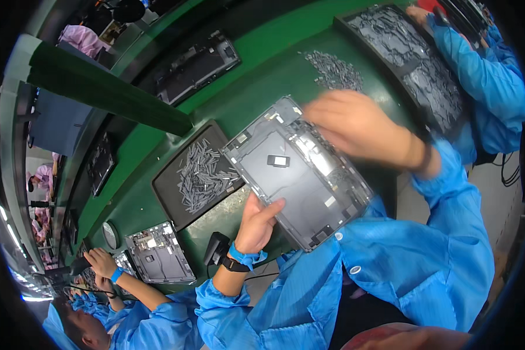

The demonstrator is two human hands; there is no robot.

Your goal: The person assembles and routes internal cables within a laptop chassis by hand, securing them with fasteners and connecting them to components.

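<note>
A grey tablet housing [274, 181] with small fitted parts and tape pieces is held tilted in front of my body. My left hand [258, 220] grips its lower left edge, thumb lying on the inner face. A small black piece with a white label [279, 161] sits on the housing's inside. Along the right side runs a strip of silvery and dark components [316, 154]. My right hand [350, 119] is at the housing's upper right corner, smeared by motion. Its fingers point down and inward, and I cannot see whether they hold anything.
A dark tray [164, 185] of small grey strips lies left on the green bench [262, 70]. Loose dark pieces [335, 71] are heaped beyond my right hand. A larger tray [379, 49] of dark parts stands far right, beside a co-worker's sleeve [472, 64]. Left, another co-worker's hand [101, 262] is near a second housing [157, 254].
</note>
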